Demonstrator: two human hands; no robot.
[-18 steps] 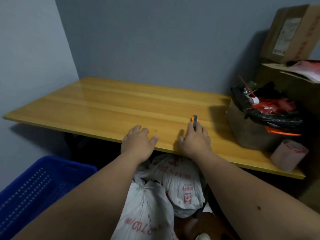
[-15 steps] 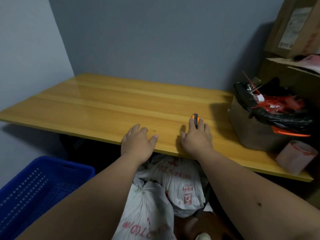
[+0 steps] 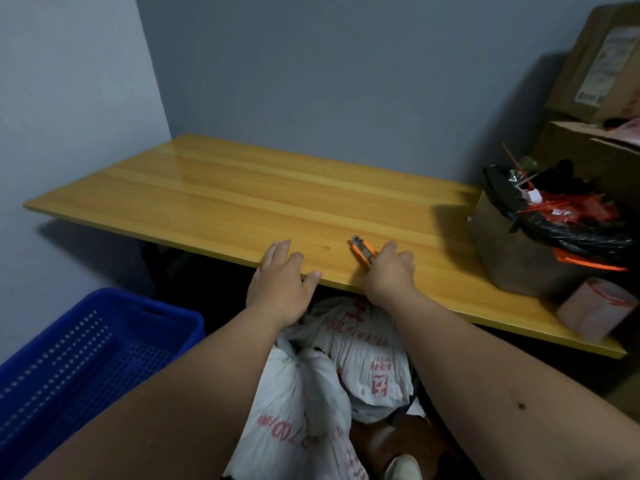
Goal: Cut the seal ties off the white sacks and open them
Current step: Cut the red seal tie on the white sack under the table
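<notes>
My right hand (image 3: 390,271) lies on the front edge of the wooden table (image 3: 242,188), fingers curled round the handle of an orange utility knife (image 3: 361,250) whose dark tip points away to the left. A short way to its left, my left hand (image 3: 282,284) rests flat on the table edge, fingers straight and holding nothing. Under the table, between my forearms, two white sacks with red print are heaped: one further back (image 3: 363,348) and one nearer me (image 3: 294,417). I cannot make out their seal ties.
A blue perforated plastic crate (image 3: 86,358) stands on the floor at the left. On the table's right end a box lined with a black bag (image 3: 554,233) holds red ties, with a tape roll (image 3: 595,310) in front. Cardboard boxes (image 3: 602,64) are stacked behind it.
My right hand went from lying flat over the knife to curling round its handle, and the knife's tip swung to the left. My left hand stayed in place.
</notes>
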